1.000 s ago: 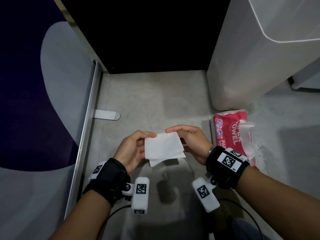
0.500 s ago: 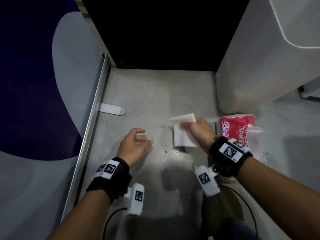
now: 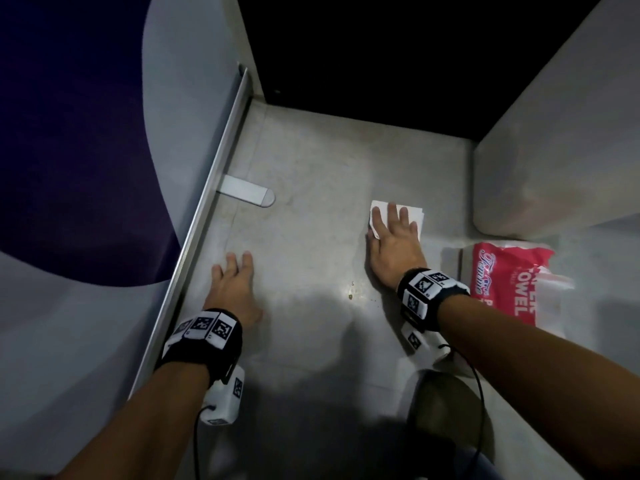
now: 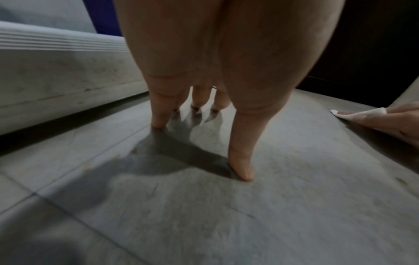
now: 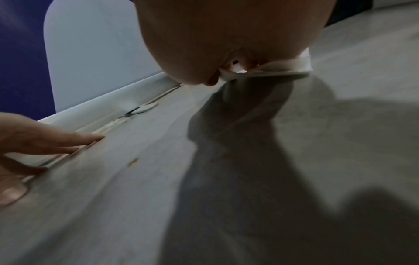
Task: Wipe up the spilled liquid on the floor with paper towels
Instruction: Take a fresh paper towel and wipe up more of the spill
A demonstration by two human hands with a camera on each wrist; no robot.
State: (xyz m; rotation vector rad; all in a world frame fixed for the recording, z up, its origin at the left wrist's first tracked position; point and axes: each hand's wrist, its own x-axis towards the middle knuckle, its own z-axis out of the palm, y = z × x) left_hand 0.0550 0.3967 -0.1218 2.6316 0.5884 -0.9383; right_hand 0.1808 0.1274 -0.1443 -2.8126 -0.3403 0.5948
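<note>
A folded white paper towel (image 3: pixel 415 216) lies flat on the grey floor (image 3: pixel 311 188). My right hand (image 3: pixel 393 233) presses it down with straight, spread fingers; in the right wrist view the towel (image 5: pixel 292 69) shows beneath the palm. My left hand (image 3: pixel 233 285) rests on the floor with straight fingers near the metal rail, holding nothing; its fingertips (image 4: pixel 243 172) touch the tile. A small shiny wet patch with yellowish specks (image 3: pixel 350 292) lies on the floor just left of my right wrist.
A red paper towel pack (image 3: pixel 502 275) lies on the floor at the right. A white bin (image 3: pixel 554 150) stands behind it. A metal rail (image 3: pixel 207 202) with a white door stop (image 3: pixel 247 192) runs along the left panel. A dark opening is at the back.
Both hands held the towel in the air; the left let go, the right carried it forward and pressed it flat on the floor. The left hand came down onto the floor.
</note>
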